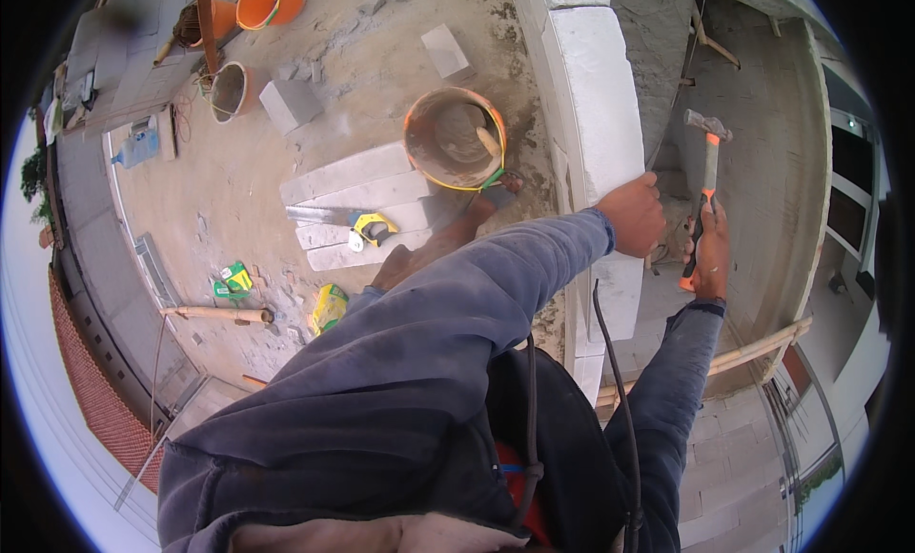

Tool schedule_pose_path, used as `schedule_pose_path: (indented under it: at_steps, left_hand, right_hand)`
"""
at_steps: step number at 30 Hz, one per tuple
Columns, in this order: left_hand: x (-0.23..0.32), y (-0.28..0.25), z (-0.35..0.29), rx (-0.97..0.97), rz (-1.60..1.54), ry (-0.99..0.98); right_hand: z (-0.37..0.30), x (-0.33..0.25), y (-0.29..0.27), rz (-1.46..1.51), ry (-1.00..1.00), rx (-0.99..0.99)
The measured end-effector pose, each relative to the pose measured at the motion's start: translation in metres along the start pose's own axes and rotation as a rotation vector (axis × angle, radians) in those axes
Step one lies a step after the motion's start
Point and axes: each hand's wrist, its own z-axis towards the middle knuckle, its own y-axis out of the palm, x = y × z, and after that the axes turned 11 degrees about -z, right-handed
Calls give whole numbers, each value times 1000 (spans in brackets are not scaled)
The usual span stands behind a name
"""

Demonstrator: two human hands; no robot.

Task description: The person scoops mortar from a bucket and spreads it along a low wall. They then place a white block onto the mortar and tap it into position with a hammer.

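My right hand (709, 253) grips a hammer (712, 162) by its black and orange handle. The grey metal head points up and away, over the far side of the wall. My left hand (636, 216) is closed in a fist at the top of a white block wall (600, 105), its fingers curled toward the right edge. Whatever it may hold is hidden by the fingers. Below, left of the wall, an orange-rimmed bucket (455, 139) contains grey mortar and a tool with a pale handle. Beside it, a handsaw (367, 227) with a yellow and black grip lies on white blocks (348, 183).
Loose white blocks (290, 105) lie on the dusty floor. More orange buckets (271, 2) stand at the far left. Green and yellow packets (329, 307) and a bamboo pole (219, 314) are nearer me. Right of the wall is a drop, with bamboo poles (762, 347) across it.
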Motion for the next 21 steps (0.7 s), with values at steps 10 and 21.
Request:
schedule_pose_path:
  at_steps: [10,21]
  left_hand:
    - [7,3,9,40,187,-5]
    - [17,17,20,77,299,27]
  right_hand:
    - [-333,275,-58,762,370,359]
    - [-624,454,91,187,623,299]
